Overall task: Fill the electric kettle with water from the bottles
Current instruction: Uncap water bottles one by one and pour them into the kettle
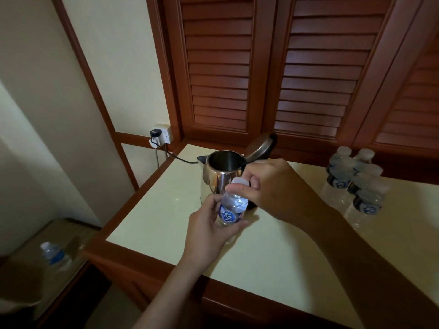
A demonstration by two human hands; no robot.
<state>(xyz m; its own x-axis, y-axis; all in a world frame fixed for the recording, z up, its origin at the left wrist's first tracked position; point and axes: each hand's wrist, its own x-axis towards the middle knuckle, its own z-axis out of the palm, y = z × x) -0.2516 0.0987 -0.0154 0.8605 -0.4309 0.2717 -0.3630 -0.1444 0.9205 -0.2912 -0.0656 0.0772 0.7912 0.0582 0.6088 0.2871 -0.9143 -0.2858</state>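
Left grip (209, 226) clamped round a small labelled water bottle (231, 214), right grip (273, 186) pinching its white cap (240, 181), both held over the cream bench (154, 210) just in front of the open-lidded steel electric kettle (218, 176), with more capped bottles (342, 176) grouped on it at right.

A: Cream counter (166, 217) with a wood edge. The steel kettle (215, 179) stands toward the back, lid up, its black cord (180, 159) trailing off left.
B: Far right, clustered bottles (356, 186) stand upright. Down left, a lone bottle (53, 256) is on the low side table (28, 276).
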